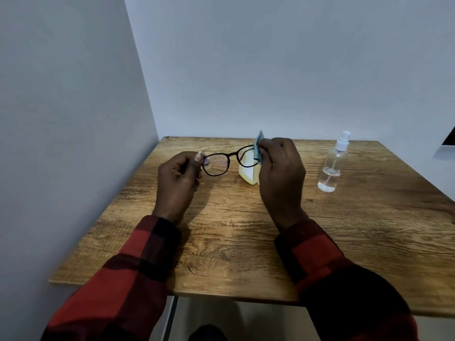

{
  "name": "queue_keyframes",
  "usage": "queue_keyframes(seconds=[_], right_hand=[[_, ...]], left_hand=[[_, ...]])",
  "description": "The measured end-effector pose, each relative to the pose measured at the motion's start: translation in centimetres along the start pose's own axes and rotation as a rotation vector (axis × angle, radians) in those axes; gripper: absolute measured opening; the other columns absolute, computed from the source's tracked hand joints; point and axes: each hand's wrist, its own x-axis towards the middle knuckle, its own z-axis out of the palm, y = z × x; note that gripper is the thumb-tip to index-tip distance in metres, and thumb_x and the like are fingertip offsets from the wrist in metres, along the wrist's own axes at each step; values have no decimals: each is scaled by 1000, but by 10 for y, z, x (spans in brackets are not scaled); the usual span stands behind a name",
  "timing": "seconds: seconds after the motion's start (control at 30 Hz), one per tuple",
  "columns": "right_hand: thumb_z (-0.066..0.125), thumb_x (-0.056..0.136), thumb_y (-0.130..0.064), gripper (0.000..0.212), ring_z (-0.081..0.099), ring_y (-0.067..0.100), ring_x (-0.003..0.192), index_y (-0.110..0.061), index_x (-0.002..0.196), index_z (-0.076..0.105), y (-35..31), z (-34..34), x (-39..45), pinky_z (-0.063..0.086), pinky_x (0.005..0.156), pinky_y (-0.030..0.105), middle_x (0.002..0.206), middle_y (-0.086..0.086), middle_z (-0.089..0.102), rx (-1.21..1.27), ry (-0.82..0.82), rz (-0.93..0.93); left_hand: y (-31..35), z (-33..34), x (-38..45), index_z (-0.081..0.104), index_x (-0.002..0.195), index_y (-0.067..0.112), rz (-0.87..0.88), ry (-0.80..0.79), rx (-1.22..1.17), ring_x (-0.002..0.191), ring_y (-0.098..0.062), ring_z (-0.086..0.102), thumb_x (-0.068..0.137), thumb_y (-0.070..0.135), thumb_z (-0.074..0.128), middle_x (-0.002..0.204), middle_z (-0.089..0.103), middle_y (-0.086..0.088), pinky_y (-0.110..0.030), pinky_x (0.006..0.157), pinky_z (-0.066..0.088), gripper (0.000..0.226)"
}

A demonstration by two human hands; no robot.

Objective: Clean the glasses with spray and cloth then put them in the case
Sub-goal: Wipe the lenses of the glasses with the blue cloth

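Bottle [333, 166] part-filled with clear liquid; case [247, 174] lies open.

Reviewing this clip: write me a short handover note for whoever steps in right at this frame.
Left hand pinches the glasses at their left end, held above the table.
Right hand grips the blue cloth against the right lens.
Spray bottle stands upright to the right, untouched.
Yellow case sits on the table behind the glasses; whether it is open is unclear.
Done: wiping under way. Whether spray was applied cannot be told.
Left: finish wiping both lenses, put the glasses in the case.
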Motion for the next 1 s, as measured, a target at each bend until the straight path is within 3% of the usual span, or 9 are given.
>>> queue_keyframes(seconds=[0.23, 0.37, 0.6, 0.77, 1.0], right_hand=[[57, 96, -1, 19, 64, 30, 87, 1, 106, 72, -20, 7, -13, 54, 71, 35, 98, 16, 67, -25, -98, -144], [65, 92, 3, 18, 66, 32, 92, -2, 108, 72, -22, 13, -21, 58, 69, 44, 102, 15, 69, -39, -204, -215], [67, 88, 6, 16, 68, 29, 83, 0, 101, 73, -9, 3, -10, 59, 66, 42, 95, 15, 70, -34, -142, -79], [64, 90, 3, 14, 68, 31, 82, 0, 100, 73, -2, 1, -2, 58, 66, 45, 93, 16, 69, -19, -66, -17], [64, 92, 4, 14, 67, 30, 87, 2, 102, 73, -5, 2, -1, 58, 71, 42, 95, 16, 69, -7, -34, -61]], left_hand=[[-1, -1, 1, 73, 89, 9, 11, 5, 32, 55, -11, 44, 106, 23, 57, 66, 50, -6, -25, 52, 38, 27], [-2, -1, 3, 73, 93, 2, -8, 35, 21, 56, -12, 44, 106, 23, 57, 66, 50, -3, -25, 52, 38, 29], [-1, -2, 3, 72, 86, 14, 4, 37, 20, 55, -11, 46, 106, 22, 56, 79, 55, -32, -26, 53, 39, 27], [-1, -2, 1, 73, 92, 3, 4, 18, 39, 54, -10, 45, 106, 21, 57, 67, 53, -5, -23, 53, 40, 28], [0, 1, -1, 74, 87, 15, 13, -23, 54, 57, -13, 47, 105, 20, 59, 66, 56, 2, -26, 54, 41, 24]])
